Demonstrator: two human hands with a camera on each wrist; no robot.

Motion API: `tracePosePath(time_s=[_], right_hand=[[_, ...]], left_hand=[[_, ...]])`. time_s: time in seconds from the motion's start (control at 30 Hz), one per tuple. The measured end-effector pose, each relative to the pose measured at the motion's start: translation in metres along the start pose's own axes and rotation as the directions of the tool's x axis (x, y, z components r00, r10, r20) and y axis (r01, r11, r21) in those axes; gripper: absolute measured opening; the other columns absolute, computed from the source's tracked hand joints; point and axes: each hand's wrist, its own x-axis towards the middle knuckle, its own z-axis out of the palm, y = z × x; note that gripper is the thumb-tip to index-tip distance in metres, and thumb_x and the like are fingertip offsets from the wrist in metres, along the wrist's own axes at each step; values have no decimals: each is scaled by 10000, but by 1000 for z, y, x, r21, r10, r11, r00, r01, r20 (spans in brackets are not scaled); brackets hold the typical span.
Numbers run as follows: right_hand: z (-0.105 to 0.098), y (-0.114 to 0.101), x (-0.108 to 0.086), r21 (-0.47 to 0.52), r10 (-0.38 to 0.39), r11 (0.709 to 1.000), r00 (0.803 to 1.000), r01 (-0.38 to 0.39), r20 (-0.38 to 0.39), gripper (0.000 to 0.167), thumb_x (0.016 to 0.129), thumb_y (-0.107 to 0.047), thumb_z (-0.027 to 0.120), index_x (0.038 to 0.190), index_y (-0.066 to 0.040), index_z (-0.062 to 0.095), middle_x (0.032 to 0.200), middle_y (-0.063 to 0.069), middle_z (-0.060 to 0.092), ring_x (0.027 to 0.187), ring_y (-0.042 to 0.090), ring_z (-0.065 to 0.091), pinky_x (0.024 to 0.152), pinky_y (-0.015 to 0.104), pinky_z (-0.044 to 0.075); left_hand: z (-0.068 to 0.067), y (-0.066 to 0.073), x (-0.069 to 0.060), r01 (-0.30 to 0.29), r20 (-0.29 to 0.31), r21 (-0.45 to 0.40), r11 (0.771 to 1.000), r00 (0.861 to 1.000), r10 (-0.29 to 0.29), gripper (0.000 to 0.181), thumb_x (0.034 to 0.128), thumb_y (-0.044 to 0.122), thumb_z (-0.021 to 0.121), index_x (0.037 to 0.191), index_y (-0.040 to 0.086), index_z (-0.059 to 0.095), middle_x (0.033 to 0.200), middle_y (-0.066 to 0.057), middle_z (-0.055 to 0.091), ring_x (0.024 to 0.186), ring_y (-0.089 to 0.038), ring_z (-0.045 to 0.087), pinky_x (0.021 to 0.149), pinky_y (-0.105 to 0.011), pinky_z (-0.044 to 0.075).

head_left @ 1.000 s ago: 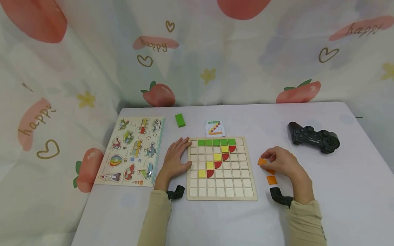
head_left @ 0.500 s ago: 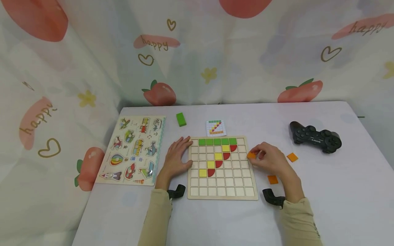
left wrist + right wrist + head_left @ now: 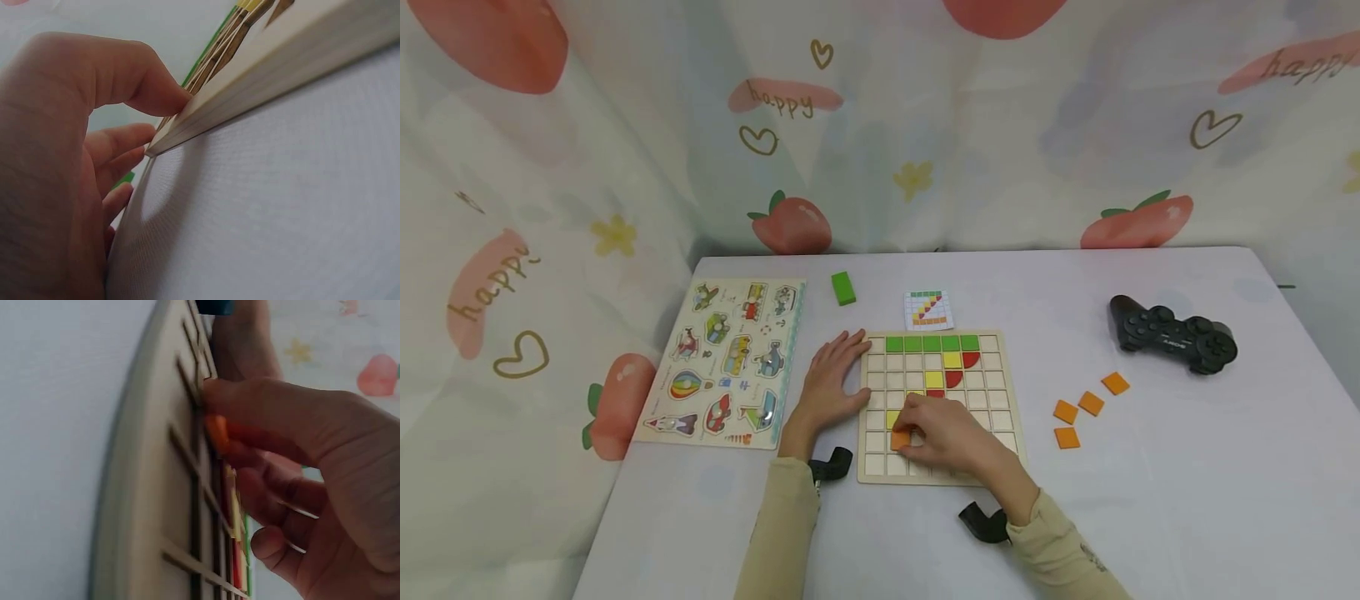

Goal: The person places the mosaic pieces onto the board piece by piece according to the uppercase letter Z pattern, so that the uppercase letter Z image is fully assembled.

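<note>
The wooden grid board (image 3: 880, 480) holds a green row of square tiles (image 3: 932, 343) near its top and a diagonal of yellow squares (image 3: 933, 379) and red quarter-round tiles (image 3: 953, 379). Over its lower left part my right hand (image 3: 953, 435) pinches an orange square tile (image 3: 900, 440) between thumb and finger; it covers part of the diagonal. In the right wrist view the orange tile (image 3: 217, 432) is at the grid's surface. My left hand (image 3: 829, 390) rests at the board's left edge, fingers extended. The left wrist view has the thumb touching the board's side (image 3: 250, 94).
Several loose orange tiles (image 3: 1066, 438) lie right of the board, with a black game controller (image 3: 1174, 335) beyond. Behind the board are a small pattern card (image 3: 928, 310) and a green block (image 3: 843, 287). A picture puzzle board (image 3: 722, 362) lies at the left.
My right hand has picked up an orange tile from the right and carried it left to the board's lower left. My left hand has stayed at the board's edge.
</note>
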Motion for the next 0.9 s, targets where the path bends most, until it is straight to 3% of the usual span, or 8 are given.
tracePosePath(time_s=[0.27,0.73,0.9], right_hand=[[7,-3,2,-43,-27,999,999,26,-29,229,775,-264,830,964,-136,802,849,-95,572,757,78,567,607,228,481],[5,-9,4,-23,2,1000,1000,-2,14,209,802,-274,810,967,-146,804,842,-102,580,689,32,530,584,199,460],[-5,-2,1,21,11,1000,999,-11,-37,237,838,-295,770,1015,-138,773,845,-83,620,700,50,535,596,211,463]], left_hand=[[1,-3,0,-26,-22,27,999,999,27,769,738,357,599,1471,173,456,1594,41,319,1491,-195,187,1212,-443,122],[0,-4,-4,-31,-53,-10,999,998,30,766,731,350,603,1460,150,470,1588,16,334,1483,-217,209,1209,-455,125],[0,-4,-3,-35,-54,-10,999,998,35,773,728,359,593,1459,141,471,1588,4,336,1481,-231,216,1208,-465,127]])
